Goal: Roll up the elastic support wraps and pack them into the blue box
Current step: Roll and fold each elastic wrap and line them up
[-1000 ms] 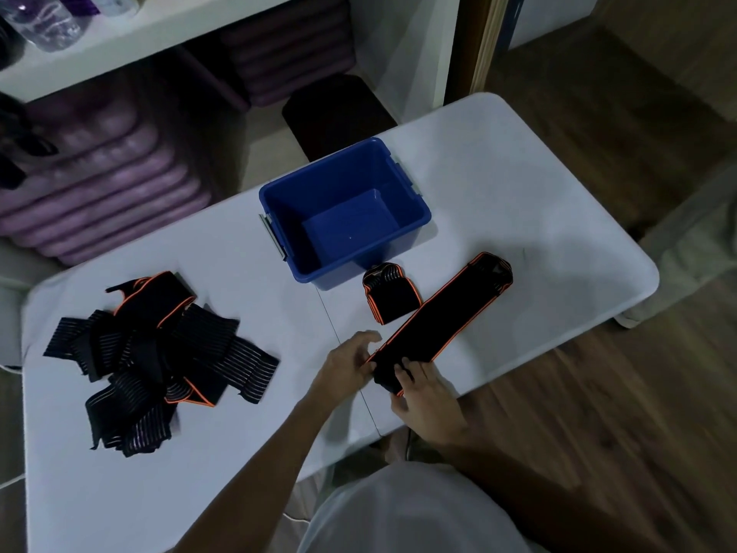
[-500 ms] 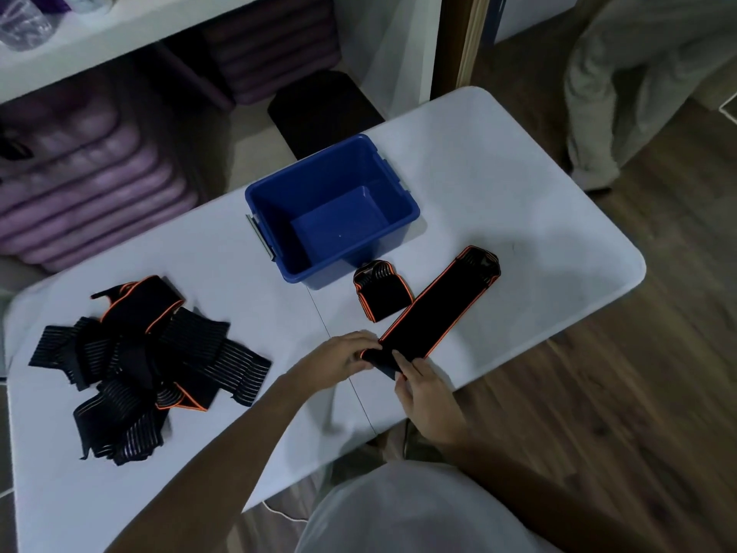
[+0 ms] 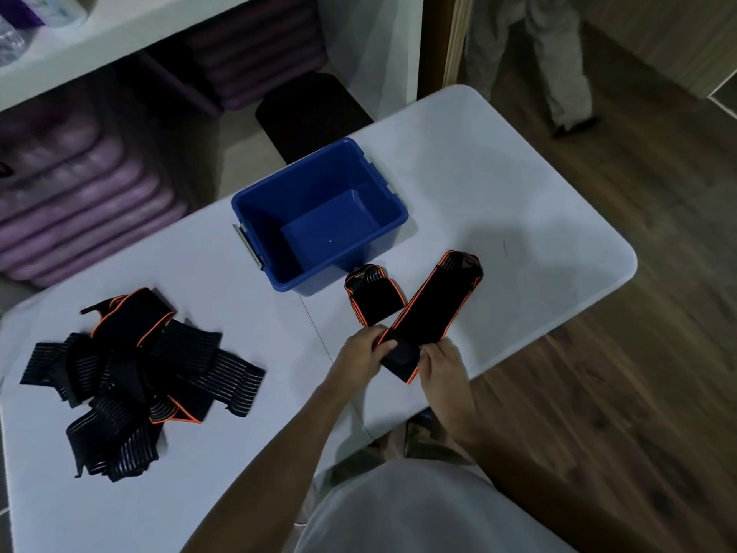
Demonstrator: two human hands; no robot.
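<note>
1 blue box [image 3: 319,217] on the white bench [image 3: 498,185], open on top, nothing inside. 1 long wrap [image 3: 428,313] flat on the bench just right of the box, black with orange edges, near end lifted. 2 hands on that near end: left hand [image 3: 361,353] pinching 1 side, right hand [image 3: 440,365] pinching the other, fingers curled round the folded bit. 1 short folded wrap [image 3: 373,299] between the box and the long wrap, touching the box front. 1 pile of wraps [image 3: 131,377] far over on the left of the bench, all tangled, too mixed up to count. 1 black stool [image 3: 311,109] behind the box. Purple mats [image 3: 75,201] stacked under a shelf, blurry. 2 legs [image 3: 550,61] of another person at the top, cut off above.
</note>
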